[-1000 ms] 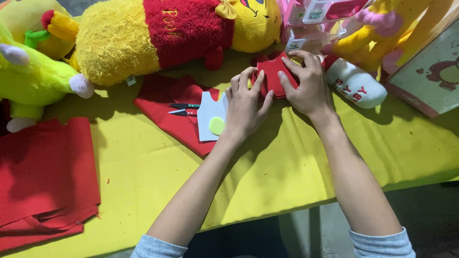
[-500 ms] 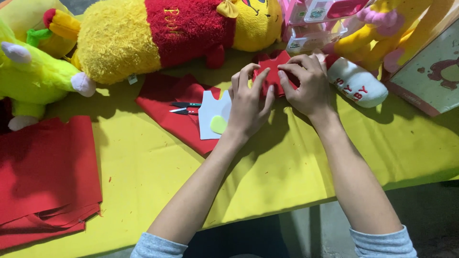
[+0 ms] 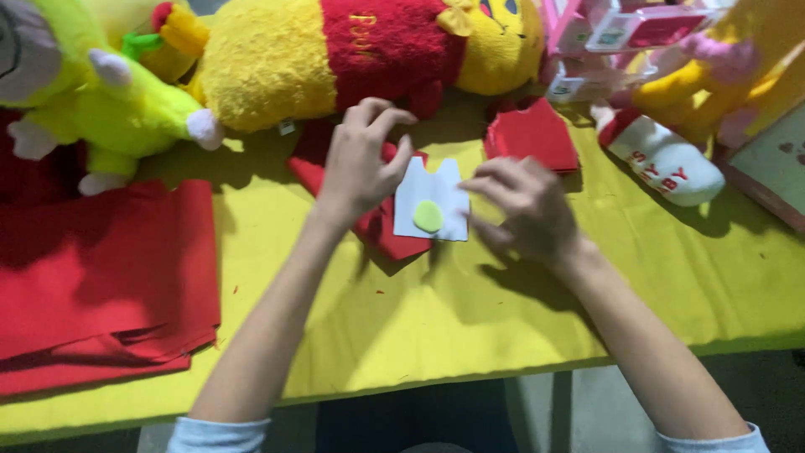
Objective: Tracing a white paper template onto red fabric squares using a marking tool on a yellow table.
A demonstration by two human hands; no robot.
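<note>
The left hand (image 3: 362,159) rests with fingers curled loosely on a red felt piece (image 3: 381,226) lying on the yellow-covered counter (image 3: 503,327); it grips nothing. Just to the right of this hand, a white paper template (image 3: 436,197) with a yellow-green oval (image 3: 428,216) lies on the same red felt piece. The right hand (image 3: 524,210) hovers just right of the template, fingers spread and partly blurred, holding nothing; whether its fingertips touch the paper cannot be told. Beyond the right hand lies a folded red felt square (image 3: 532,134). Beyond the left hand lies a yellow plush bear (image 3: 335,59) in a red top. Well to the left of the left hand sits a stack of red felt sheets (image 3: 101,285).
</note>
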